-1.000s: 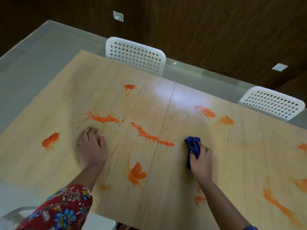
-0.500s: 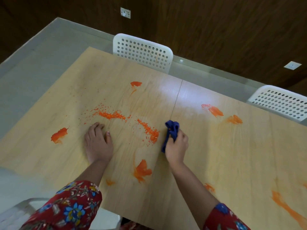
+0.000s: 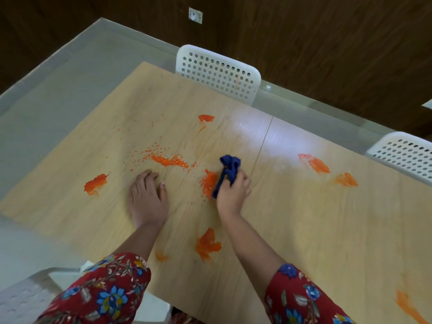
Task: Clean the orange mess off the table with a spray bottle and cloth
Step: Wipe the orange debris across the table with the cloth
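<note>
The right hand is down on the pale wooden bench, its fingers curled round a crumpled dark blue fabric cloth. It grips the cloth as a wad just left of the bench's centre seam. The cloth's left edge touches a heaped pile of orange granules.

The left hand lies palm-down to the left, fingers straight and close together, holding nothing and likely bracing.

That cloth looks soft, light and floppy, so bunching it in the fist is the sensible hold, with the loose end dragging. The granules look dry and loose and will likely roll or scatter, so gather them in. The smears look stuck on and probably want spray first.

Now the count:
- **Cloth:** one.
- **Granule patches:** two, the pile and a scattered orange trail far-left of it.
- **Painted orange smears:** seven. One far, one left, two right, two near, one at the near-right corner.
- **White perforated plastic chairs:** two on the far side.
- **Spray bottle:** none in view.
</note>
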